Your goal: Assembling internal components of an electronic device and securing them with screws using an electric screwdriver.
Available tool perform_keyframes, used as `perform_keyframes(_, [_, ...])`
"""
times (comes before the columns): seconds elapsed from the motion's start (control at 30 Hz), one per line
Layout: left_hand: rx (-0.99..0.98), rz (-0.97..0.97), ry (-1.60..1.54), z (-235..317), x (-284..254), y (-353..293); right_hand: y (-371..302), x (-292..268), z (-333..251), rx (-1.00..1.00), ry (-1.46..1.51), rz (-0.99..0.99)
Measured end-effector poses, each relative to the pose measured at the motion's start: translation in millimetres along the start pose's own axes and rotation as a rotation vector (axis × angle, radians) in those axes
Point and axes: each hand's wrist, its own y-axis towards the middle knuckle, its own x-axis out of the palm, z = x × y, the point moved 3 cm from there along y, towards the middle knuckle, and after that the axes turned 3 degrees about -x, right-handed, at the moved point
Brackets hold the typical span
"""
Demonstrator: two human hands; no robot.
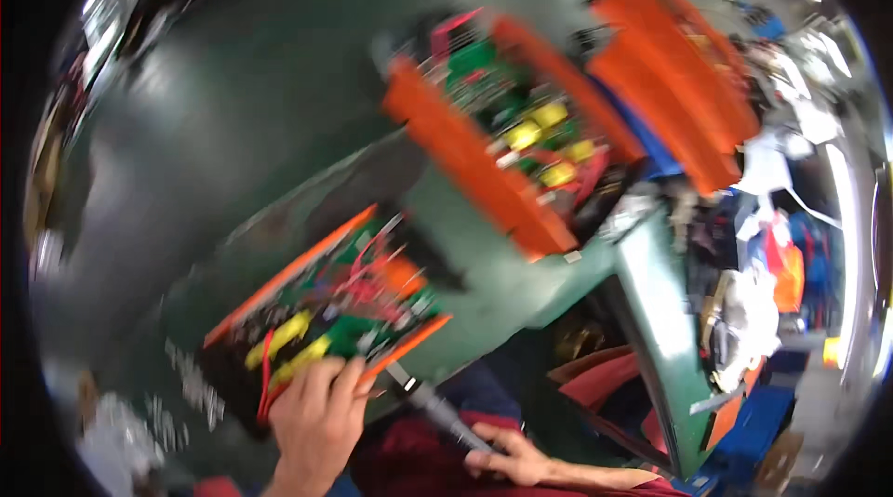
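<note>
In front of me on the green table lies an open orange-sided electronics unit (307, 276), with green circuit boards, yellow blocks and red wires inside. My left hand (321, 418) is at its near edge, fingers bent over the rim beside a yellow block and gripping it. At the lower middle, my right hand (516, 455) is closed around a slim dark screwdriver-like tool (437, 411). Its pale front end points up and left, close to the unit's near orange wall; blur hides its exact kind and whether it touches.
A larger open orange-sided unit (446, 148) with yellow parts stands farther off, right of centre. Beyond it are stacked orange covers (665, 79). A green table edge (665, 330) runs at right, near a cluttered area. Clear plastic (116, 437) lies at lower left.
</note>
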Motion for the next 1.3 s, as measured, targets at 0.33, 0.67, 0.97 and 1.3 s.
perform_keyframes(0.33, [0.168,-0.059,0.158,-2,9,0,4,-1,4,-0.176,-0.069,0.050])
perform_keyframes(0.67, [0.181,-0.134,0.133,-1,7,6,-1,-4,10,-0.163,-0.240,0.099])
perform_keyframes(0.97, [0.196,-0.208,0.109,0,9,10,9,-1,22,0.099,0.431,-0.210])
perform_keyframes(1.3, [0.110,0.210,0.207,-37,-10,-45,-3,-42,22,-0.266,-0.408,0.169])
